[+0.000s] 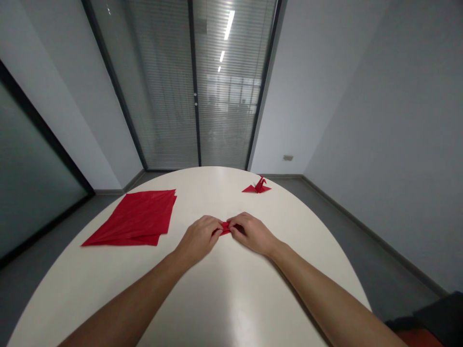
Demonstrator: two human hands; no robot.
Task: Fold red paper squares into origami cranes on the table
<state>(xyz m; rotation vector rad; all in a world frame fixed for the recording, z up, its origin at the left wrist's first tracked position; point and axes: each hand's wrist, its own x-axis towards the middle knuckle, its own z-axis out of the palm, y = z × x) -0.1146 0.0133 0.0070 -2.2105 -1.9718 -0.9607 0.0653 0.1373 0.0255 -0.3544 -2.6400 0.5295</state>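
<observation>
Between my two hands, near the middle of the white table, is a small piece of folded red paper [225, 228]. My left hand [201, 236] is closed on its left end, thumb and fingers pinched together. From the other side my right hand [253, 233] pinches the paper's right end with thumb and forefinger. Only a short red strip shows between the fingertips; the rest of the paper is hidden by the hands. Beyond my right hand stands a red origami crane [258, 186] with its wings spread.
A stack of red paper sheets [141, 217] lies on the left of the round white table [217, 308], its edges uneven. Behind the table are glass panels with blinds [170, 96]. A dark object, perhaps a chair [439, 315], is at the lower right.
</observation>
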